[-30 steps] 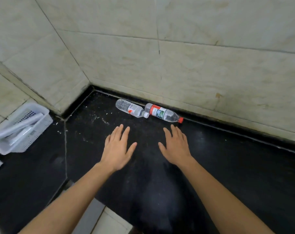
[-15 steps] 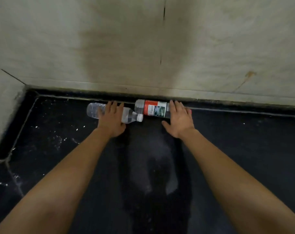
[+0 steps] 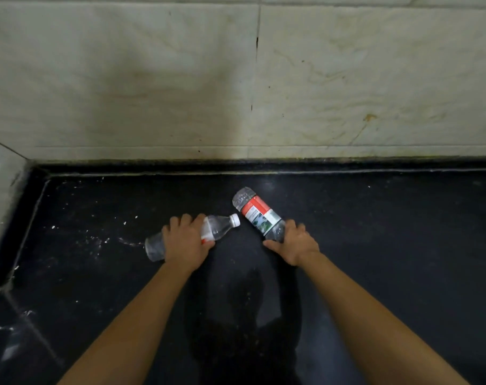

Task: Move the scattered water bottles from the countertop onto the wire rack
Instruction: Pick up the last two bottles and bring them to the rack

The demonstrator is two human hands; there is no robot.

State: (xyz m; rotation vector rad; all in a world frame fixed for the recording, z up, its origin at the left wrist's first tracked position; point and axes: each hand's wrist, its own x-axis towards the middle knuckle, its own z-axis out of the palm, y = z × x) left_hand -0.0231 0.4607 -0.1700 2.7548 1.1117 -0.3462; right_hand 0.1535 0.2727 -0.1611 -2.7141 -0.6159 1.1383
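The white-capped bottle is gripped round its middle by the left hand, fingers curled over it, cap pointing right. The red-labelled bottle is held at its neck end by the right hand, fingers wrapped round it, base aimed toward the tiled wall. Both are over the dark surface, possibly lifted, though contact cannot be judged.

Each hand grips 1 water bottle.
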